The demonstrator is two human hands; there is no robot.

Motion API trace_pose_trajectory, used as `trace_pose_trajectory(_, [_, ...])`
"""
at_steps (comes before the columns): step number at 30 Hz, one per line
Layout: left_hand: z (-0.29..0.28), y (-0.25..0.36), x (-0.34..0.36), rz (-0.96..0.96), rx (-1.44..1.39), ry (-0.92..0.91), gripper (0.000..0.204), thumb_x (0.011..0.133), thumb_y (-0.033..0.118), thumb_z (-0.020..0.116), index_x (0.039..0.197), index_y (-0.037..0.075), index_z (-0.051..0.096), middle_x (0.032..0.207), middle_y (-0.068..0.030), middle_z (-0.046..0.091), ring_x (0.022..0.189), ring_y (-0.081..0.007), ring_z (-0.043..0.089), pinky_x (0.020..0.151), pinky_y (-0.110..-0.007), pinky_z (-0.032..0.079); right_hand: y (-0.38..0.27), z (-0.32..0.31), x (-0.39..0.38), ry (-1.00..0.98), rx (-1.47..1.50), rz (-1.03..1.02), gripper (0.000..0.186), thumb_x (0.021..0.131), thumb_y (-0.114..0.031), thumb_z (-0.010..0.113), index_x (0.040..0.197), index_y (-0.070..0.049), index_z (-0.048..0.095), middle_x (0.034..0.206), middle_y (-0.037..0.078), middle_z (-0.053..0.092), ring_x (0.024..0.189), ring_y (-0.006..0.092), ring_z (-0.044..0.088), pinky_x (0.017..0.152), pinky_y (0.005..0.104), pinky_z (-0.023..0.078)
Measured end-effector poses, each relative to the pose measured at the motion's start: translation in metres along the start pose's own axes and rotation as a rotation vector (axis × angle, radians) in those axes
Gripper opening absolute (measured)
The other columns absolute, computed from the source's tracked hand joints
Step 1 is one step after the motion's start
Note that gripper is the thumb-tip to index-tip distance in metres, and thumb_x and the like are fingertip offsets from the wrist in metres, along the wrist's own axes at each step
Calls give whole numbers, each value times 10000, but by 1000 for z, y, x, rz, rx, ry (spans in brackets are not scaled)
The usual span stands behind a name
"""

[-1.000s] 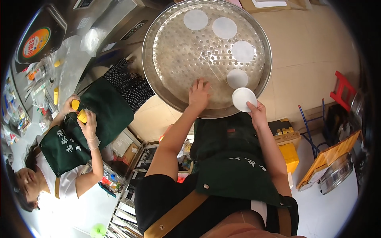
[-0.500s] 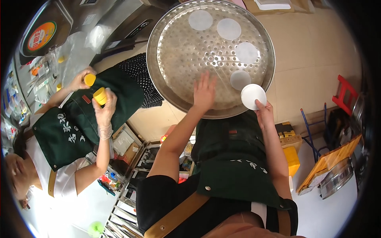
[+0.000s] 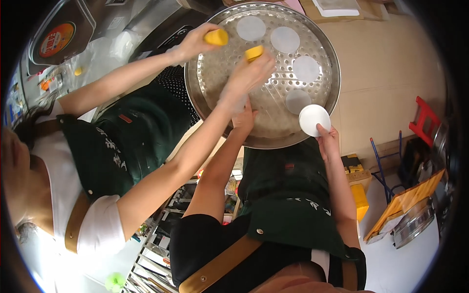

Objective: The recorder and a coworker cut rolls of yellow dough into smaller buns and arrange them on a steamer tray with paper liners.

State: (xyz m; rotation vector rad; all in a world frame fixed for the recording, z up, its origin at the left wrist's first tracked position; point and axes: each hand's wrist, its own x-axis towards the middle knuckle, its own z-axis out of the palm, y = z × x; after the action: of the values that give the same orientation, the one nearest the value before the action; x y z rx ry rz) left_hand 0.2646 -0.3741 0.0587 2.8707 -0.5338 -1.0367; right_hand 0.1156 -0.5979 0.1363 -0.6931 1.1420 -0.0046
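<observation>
A large round metal steamer tray (image 3: 273, 115) with a perforated base is in front of me. Several thin white paper rounds lie along its far and right side, among them one paper round (image 3: 307, 69). My right hand (image 3: 330, 141) pinches a stack of white paper rounds (image 3: 314, 120) over the tray's near right rim. My left hand (image 3: 244, 119) is at the tray's near left, thumb apart from the fingers, partly hidden behind a co-worker's wrist. The co-worker's gloved hands reach over the tray, one holding a yellow round piece (image 3: 216, 37), the other a second yellow piece (image 3: 254, 52).
The co-worker's arm (image 3: 171, 168) crosses close to my left forearm. A metal counter with plastic bags (image 3: 124, 44) stands at the far left. To the right are a red stool (image 3: 424, 121), a wooden board (image 3: 405, 205) and a yellow box (image 3: 359, 200).
The co-worker has leaned in and brought both yellow pieces over the tray. My left hand has drawn back a little toward me and left. My right hand still holds the paper stack.
</observation>
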Motion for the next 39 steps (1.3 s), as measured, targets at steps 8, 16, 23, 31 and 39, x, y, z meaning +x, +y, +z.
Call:
trace_pose_trajectory(8, [-11,79,-49,128,-1341,-394,406,851,112,469,1225,-11,369,1125,-117,488,984,-189,507,814,-292,422,11,-4,2,-64,10,41,187,787,-78,570,959,-4,567,906,75,605,796,131,577,706,258,462])
trace_pose_trajectory(16, [-29,92,-51,1,-1460,-491,268,855,119,476,1072,-33,521,938,-49,575,831,-99,528,735,-221,431,16,0,0,-117,-3,76,194,808,-85,548,982,-2,560,916,73,602,822,129,571,733,266,461])
trace_pose_trajectory(23, [-23,90,-47,-102,-1435,-324,121,775,92,588,812,-18,621,698,-20,588,626,-61,501,576,-188,415,19,10,0,-130,-22,83,195,806,-89,545,985,-14,565,894,51,606,773,101,567,660,225,442])
trace_pose_trajectory(31, [-3,57,-16,-313,-1566,-83,67,767,79,593,787,16,606,699,-11,576,586,-74,492,530,-207,402,35,2,20,-79,-69,78,232,790,-109,577,1006,-28,547,922,48,603,791,108,563,679,241,441])
trace_pose_trajectory(39, [-16,-11,77,-697,-1638,361,69,804,83,551,857,42,538,725,-19,540,591,-85,479,505,-211,399,24,5,18,-11,-45,37,195,796,-81,562,976,-6,564,902,56,601,815,120,559,714,258,441])
